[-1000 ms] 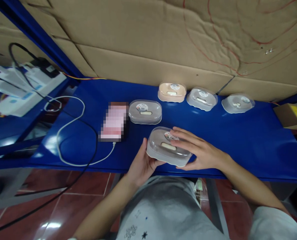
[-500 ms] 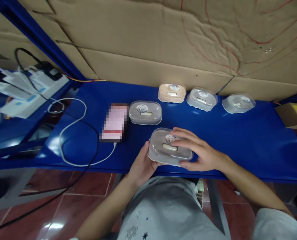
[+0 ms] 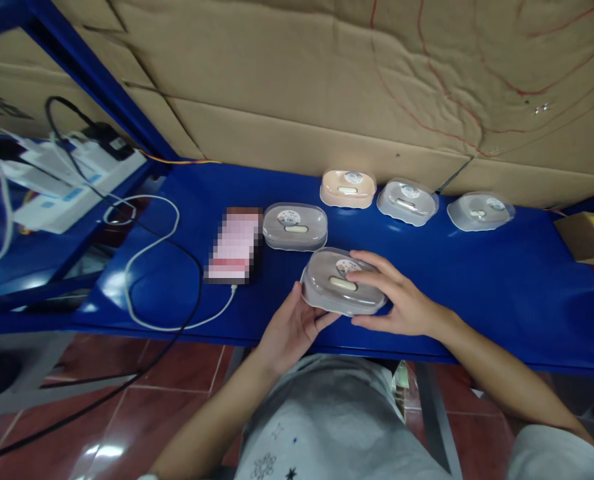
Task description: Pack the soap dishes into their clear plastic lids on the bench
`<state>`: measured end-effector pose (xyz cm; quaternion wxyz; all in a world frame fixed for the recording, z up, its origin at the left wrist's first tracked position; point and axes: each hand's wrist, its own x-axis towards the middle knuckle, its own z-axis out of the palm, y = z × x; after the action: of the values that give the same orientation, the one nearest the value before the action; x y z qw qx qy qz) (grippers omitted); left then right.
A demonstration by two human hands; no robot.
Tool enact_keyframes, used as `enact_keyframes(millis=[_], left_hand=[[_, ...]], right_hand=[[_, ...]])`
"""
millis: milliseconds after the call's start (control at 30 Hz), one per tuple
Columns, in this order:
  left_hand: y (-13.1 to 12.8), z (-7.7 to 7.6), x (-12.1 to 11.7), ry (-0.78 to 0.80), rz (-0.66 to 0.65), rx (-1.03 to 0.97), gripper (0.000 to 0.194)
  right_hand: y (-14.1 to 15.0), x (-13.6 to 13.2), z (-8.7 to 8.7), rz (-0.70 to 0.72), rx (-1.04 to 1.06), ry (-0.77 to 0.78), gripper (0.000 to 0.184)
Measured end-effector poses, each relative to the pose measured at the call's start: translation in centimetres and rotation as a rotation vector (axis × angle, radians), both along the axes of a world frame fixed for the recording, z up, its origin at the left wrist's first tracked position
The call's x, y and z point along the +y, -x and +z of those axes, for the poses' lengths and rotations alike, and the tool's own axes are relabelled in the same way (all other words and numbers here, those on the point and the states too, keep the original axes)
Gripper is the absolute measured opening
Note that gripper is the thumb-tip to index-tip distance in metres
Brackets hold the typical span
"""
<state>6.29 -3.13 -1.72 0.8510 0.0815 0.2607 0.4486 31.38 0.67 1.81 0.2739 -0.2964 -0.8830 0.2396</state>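
Observation:
A grey soap box (image 3: 327, 293) with a clear domed lid, a pale oblong knob and a round sticker is between my hands near the table's front edge. My right hand (image 3: 397, 293) grips it from the right, fingers across the lid and thumb along the front side. My left hand (image 3: 294, 330) is at the near left corner, thumb up beside the box and fingers partly hidden beneath it. Just behind lies another grey soap box (image 3: 277, 237). Along the back stand a peach soap box (image 3: 334, 197), a grey one (image 3: 397, 208) and a paler one (image 3: 461, 217).
A phone (image 3: 234, 247) with a blurred screen lies left on the blue table (image 3: 527, 300), a white cable (image 3: 177, 329) plugged into it. Farther left is a loaded power strip (image 3: 51, 213). Cardboard (image 3: 277, 133) backs the table; a small carton (image 3: 584, 237) is at the right.
The held soap box has moved slightly away from me, towards the back. My left fingers have spread and slid lower at its near edge. The view has shifted a little.

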Motion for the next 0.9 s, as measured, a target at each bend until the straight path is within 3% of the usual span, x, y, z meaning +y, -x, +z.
enact_keyframes(millis=[300, 467, 633, 733, 800, 900], left_hand=[[-0.2, 0.5, 0.1, -0.08, -0.092, -0.03, 0.063], [-0.1, 0.6, 0.0, -0.103, -0.112, 0.03, 0.056], [-0.2, 0.8, 0.0, -0.12, -0.122, 0.079, 0.051], [-0.3, 0.7, 0.0, -0.126, -0.124, 0.089, 0.046], [-0.3, 0.6, 0.1, -0.133, -0.127, 0.082, 0.043], [-0.4, 0.5, 0.1, -0.144, -0.133, 0.067, 0.038]], right_hand=[[-3.7, 5.7, -2.2, -0.098, -0.149, -0.163, 0.064], [-5.2, 7.1, -1.5, -0.253, -0.254, -0.206, 0.066], [-12.1, 9.4, 0.2, -0.628, -0.172, -0.303, 0.057], [-17.3, 10.8, -0.5, -1.012, -0.279, -0.285, 0.069], [-19.8, 11.0, -1.5, -1.095, -0.358, -0.211, 0.079], [-21.3, 9.8, -2.6, -1.033, -0.466, -0.147, 0.086]])
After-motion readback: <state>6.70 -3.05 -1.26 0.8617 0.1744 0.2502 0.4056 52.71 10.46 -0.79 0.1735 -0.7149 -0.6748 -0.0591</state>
